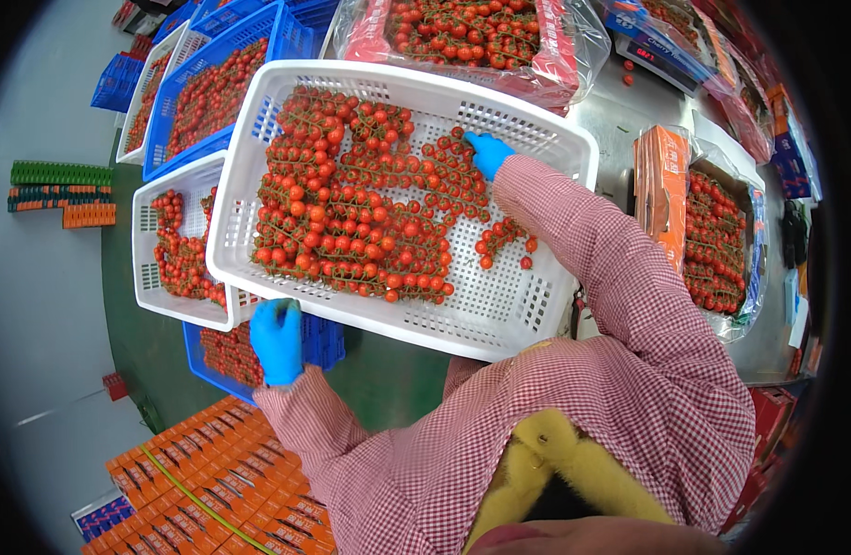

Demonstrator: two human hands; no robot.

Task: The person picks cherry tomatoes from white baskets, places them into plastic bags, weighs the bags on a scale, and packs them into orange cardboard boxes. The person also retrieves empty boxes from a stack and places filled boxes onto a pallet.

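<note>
A large white perforated plastic crate (411,341) sits tilted before me, with cherry tomatoes on the vine (356,229) heaped over its left and middle. My right hand (492,155), in a blue glove, reaches inside, fingertips pinched at the upper end of a cherry tomato truss (460,173). A smaller truss (502,239) lies apart below my right sleeve, on the bare crate floor. My left hand (278,341), also in a blue glove, is by the crate's lower left rim, fingers curled. Something dark shows at its fingertips; whether it is held is unclear.
Another white crate (144,277) and blue crates (151,149) with tomatoes stand at left. Beyond the large crate is a plastic-lined box (370,31) of tomatoes. An open carton (751,243) of tomatoes sits on the metal table (609,111). Stacked orange boxes (217,479) stand at lower left.
</note>
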